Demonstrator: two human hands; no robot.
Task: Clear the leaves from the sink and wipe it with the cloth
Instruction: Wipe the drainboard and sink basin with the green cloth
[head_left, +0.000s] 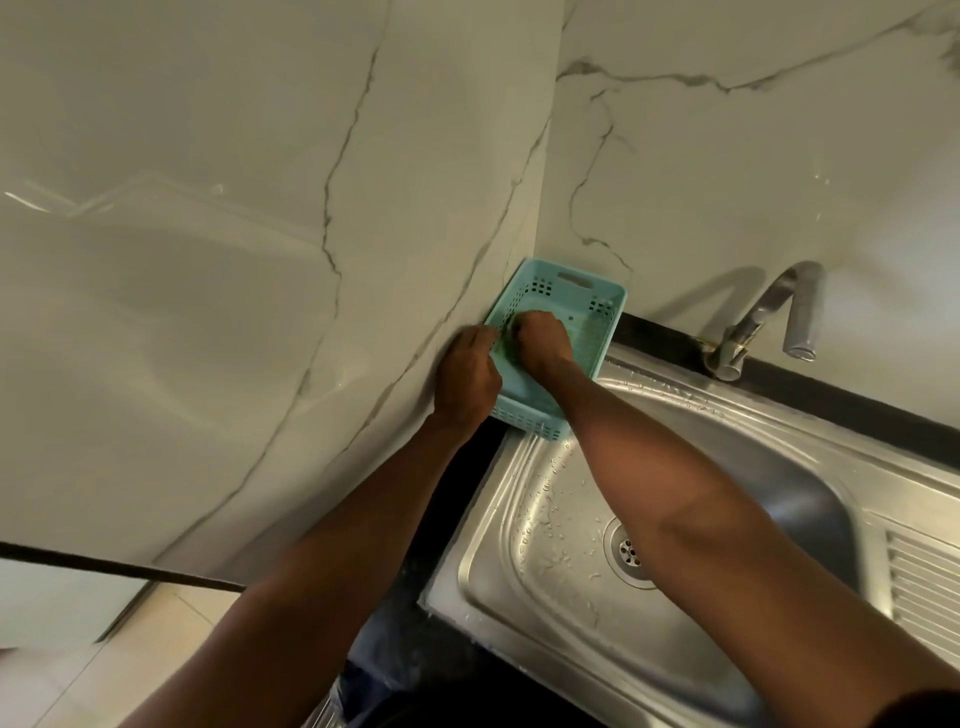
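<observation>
Both my hands work inside the pale green basket tucked into the corner where the marble walls meet, just beyond the sink. My right hand is curled over a clump of green leaves on the basket floor, fingers closed around them; my left hand sits at the basket's near-left rim, touching the same clump, though I cannot tell how far its fingers are closed. The visible part of the basin shows only water drops around the drain, with no leaves in sight, so the clearing looks close to finished. No cloth is in view, and the wiping appears not yet begun. The tap stands behind the basin.
</observation>
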